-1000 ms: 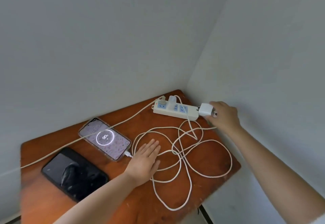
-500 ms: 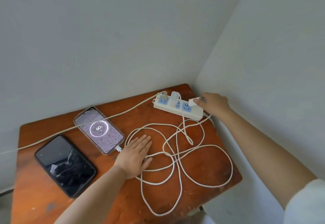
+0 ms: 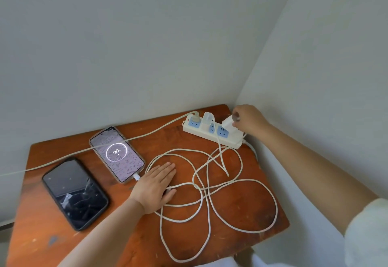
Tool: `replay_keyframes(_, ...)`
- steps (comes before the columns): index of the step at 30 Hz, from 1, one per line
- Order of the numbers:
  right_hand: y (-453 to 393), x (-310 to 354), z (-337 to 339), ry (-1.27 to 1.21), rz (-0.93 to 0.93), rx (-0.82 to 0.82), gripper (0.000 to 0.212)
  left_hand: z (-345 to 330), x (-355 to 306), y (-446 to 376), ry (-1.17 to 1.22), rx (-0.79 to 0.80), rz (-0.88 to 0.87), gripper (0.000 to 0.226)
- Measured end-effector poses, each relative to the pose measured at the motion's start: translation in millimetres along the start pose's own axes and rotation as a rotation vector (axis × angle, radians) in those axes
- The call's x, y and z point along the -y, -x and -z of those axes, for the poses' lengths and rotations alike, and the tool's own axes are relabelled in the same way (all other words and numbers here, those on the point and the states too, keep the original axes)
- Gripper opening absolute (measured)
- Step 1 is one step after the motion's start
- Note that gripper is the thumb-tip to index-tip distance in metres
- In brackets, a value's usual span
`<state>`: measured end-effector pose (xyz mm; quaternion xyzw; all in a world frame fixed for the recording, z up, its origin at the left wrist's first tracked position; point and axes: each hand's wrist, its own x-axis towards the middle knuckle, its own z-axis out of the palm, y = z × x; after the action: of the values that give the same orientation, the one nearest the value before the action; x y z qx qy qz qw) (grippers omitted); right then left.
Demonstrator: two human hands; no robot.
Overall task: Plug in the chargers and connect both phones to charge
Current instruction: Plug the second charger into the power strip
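Note:
A white power strip (image 3: 206,135) with blue sockets lies at the table's far right corner. My right hand (image 3: 247,118) grips a white charger block (image 3: 228,123) standing on the strip's right end socket. Another white charger (image 3: 206,118) sits in a middle socket. The lit phone (image 3: 117,153) shows 90 and has a white cable plugged into its near end. To its left lies a dark phone (image 3: 75,193) with no cable in it. My left hand (image 3: 156,187) rests flat on the table, palm down, over part of the tangled white cables (image 3: 210,187).
The small wooden table (image 3: 241,208) stands in a corner with grey walls behind and to the right. A thick white cord (image 3: 84,151) runs from the strip's left end across the lit phone and off the left edge.
My right hand carried the charger block from past the strip's right end onto the end socket. The left hand stayed flat on the table. The view shifted slightly.

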<state>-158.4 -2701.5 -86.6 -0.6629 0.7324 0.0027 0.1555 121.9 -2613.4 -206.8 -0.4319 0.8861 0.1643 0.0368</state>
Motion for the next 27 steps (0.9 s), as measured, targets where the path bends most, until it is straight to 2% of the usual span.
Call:
replay_keyframes(3, 0, 4, -4, 0.115, 0.058, -0.076, 0.011, 0, -1, 1, -0.010, -0.001, 0.019, 0.059)
replay_keyframes(7, 2, 7, -15, 0.295, 0.147, -0.202, 0.018, 1, -4, 1, -0.001, -0.014, 0.033, 0.059)
replay_keyframes(11, 7, 8, -26, 0.383, 0.215, -0.219, 0.023, 1, -4, 2, 0.002, -0.030, 0.022, 0.059)
replay_keyframes(15, 16, 11, -41, 0.368, 0.305, -0.171, 0.035, 1, -3, 1, 0.035, -0.050, 0.026, 0.059)
replay_keyframes(18, 18, 13, -50, 0.326, 0.258, -0.171, 0.044, 5, -5, 3, 0.018, -0.108, -0.011, 0.057)
replay_keyframes(21, 18, 11, -52, 0.292, 0.234, -0.188, 0.047, 7, -6, 3, 0.026, -0.133, -0.014, 0.056)
replay_keyframes(27, 22, 6, -54, 0.186, 0.211, -0.222, 0.047, 3, -3, 1, 0.069, -0.079, 0.011, 0.059)
